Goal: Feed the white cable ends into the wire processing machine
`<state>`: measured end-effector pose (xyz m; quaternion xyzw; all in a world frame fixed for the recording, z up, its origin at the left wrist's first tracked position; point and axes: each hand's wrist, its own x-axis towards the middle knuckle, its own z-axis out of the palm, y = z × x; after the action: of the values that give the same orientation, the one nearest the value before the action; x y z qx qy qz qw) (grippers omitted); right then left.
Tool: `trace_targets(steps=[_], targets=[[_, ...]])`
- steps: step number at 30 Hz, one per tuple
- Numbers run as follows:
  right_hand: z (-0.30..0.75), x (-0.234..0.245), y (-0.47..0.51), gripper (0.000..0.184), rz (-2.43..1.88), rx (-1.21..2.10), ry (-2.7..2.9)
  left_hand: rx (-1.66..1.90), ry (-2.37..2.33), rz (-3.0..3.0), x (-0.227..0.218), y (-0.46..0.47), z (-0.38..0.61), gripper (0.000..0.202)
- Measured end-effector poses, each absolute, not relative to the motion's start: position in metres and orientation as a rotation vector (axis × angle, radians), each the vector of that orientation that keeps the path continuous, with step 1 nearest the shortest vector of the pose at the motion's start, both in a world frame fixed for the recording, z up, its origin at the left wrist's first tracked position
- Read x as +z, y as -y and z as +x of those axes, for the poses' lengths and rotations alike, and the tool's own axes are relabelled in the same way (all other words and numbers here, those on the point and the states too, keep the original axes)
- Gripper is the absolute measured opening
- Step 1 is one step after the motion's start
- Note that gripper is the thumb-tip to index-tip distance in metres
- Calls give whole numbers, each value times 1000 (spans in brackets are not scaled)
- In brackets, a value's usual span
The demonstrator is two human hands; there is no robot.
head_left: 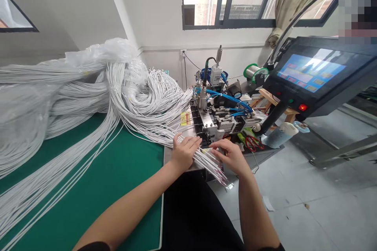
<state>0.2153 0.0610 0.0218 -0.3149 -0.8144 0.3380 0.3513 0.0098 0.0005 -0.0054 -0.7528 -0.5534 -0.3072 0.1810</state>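
My left hand (185, 152) rests palm down on a fan of thin white cables (210, 163), its fingers lying over them and pressing them flat. My right hand (231, 154) sits just to the right with fingers curled, pinching some of the same cables near the front of a small metal machine (219, 119) with blue air hoses. The cable ends stick out below both hands, toward my lap. A large heap of white cables (141, 100) runs from the left across the green mat (97, 188) to my hands.
A touchscreen control panel (312, 72) on a stand is at the right. Red-handled scissors (253, 143) and a tape roll (278, 135) lie beside the machine. A solder spool (253, 71) sits behind it. Plastic-wrapped cable bundles (26, 106) fill the left.
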Motion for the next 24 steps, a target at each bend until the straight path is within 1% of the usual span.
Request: trace_targets(steps=[4,8,10,13,17,24], targets=[[210,21,-56,20,-677,1028,2087,-908,1524,-2149,-6,-2,7,37],[203,10,-56,19,-851,1022,1753,-911,1477,-2195,-6,-5,6,40],[199,6,-57,21,-951,1007,1575,-940,1483,-2215,-5,-6,6,36],[192,3,-59,24,-990,985,1432,-983,1494,-2222,-2,-5,8,27],[188,3,-60,27,-1008,957,1429,-980,1485,-2202,0,-5,9,25],[193,4,-64,32,-1032,1043,1559,-955,1433,-2150,-1,-8,10,32]])
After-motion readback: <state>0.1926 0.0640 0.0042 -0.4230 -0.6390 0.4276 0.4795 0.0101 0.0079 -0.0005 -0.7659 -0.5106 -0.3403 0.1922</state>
